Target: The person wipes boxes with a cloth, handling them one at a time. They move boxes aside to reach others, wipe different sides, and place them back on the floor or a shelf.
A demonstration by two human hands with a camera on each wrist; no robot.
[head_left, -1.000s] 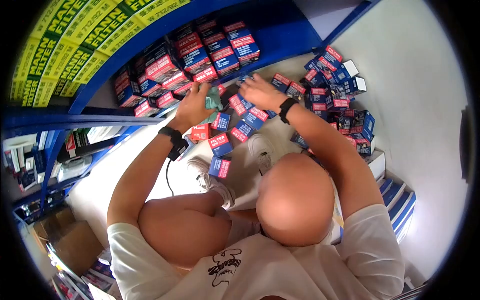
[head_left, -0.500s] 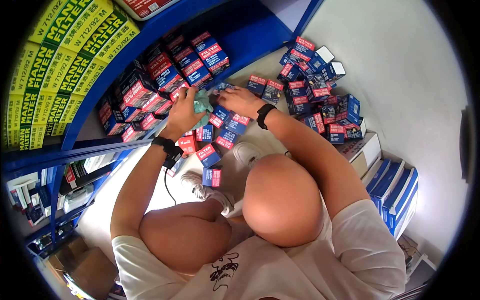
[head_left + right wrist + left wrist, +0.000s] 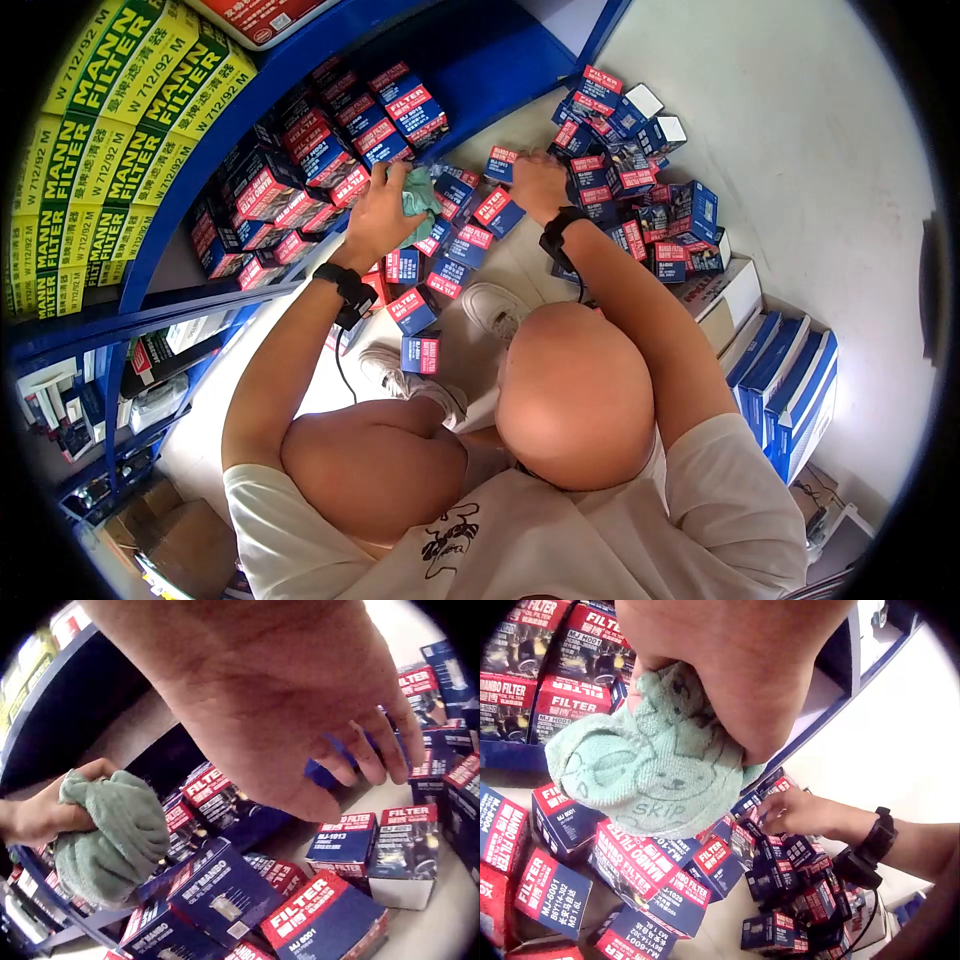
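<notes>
1. Closest, the person's white T-shirt (image 3: 620, 530) bears a dark line drawing, and two bare knees (image 3: 575, 400) rise in front of it.
2. Past the knees, light sneakers (image 3: 495, 312) stand on the pale floor. Ahead of them lies a loose cluster of navy-and-red oil filter boxes (image 3: 411, 311), some lettered MJ-6001.
3. Above the cluster's left side, the left hand (image 3: 377, 225) holds a crumpled green terry cloth (image 3: 656, 769), its fingers bent into the fabric. The cloth shows a cartoon face and the word "SKIP".
4. Farther to the right, the right hand (image 3: 541, 190) hangs palm down with its fingers slightly spread and loosely bent, gripping nothing visible. It is just beside the MJ-1013 filter box (image 3: 341, 844); whether they touch, I cannot tell. The MJ-4001 filter box (image 3: 405, 844) stands next to that one.
5. Right of this hand, a jumbled heap of filter boxes (image 3: 632, 172) sits by the white wall (image 3: 790, 180), several tipped over.
6. Beyond the left hand, stacked MANBO filter boxes (image 3: 320, 150) fill part of the blue shelf (image 3: 490, 80); yellow-green MANN FILTER boxes (image 3: 120, 150) stand on a higher tier at left.
</notes>
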